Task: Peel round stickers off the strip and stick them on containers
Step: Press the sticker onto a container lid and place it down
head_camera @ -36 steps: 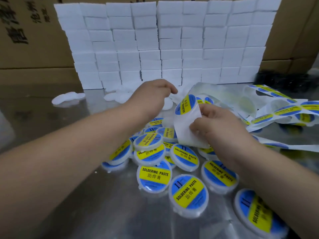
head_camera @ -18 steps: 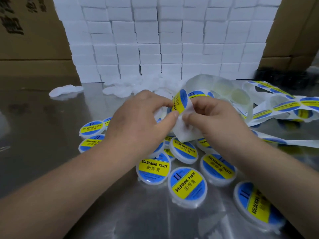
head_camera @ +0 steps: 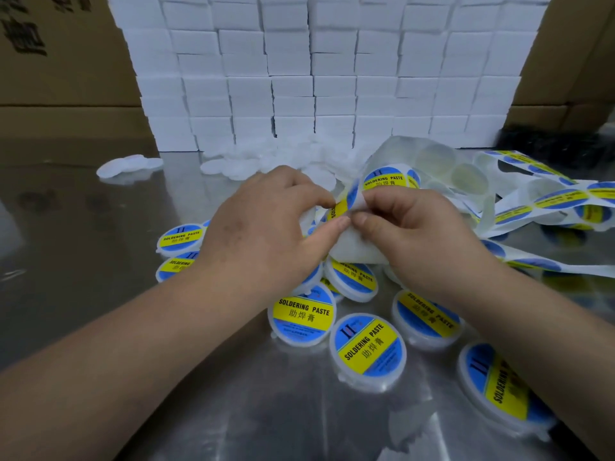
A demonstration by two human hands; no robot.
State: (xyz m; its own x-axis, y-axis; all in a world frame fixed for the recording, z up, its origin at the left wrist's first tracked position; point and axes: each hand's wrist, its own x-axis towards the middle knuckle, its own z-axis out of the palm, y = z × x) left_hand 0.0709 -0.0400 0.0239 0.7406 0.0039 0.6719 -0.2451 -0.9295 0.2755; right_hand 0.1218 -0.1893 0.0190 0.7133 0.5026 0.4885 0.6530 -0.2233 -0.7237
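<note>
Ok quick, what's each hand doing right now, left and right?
Left hand: closed, pinching the edge of a round sticker.
Right hand: closed, holding the strip just beside that sticker.

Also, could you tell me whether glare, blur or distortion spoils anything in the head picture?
Head view: labels on the round white containers read sharply; soft glare streaks the shiny metal table; the wall of white boxes bows from wide-angle distortion; the dark shape at far right is smeared.

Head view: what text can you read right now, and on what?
"SOLDERING PASTE": labelled containers; also a sticker on the strip.
"助焊膏": same labels.
"II": front container, label top.
Fine print on labels: too small.
Cardboard box characters: blurred.
</note>
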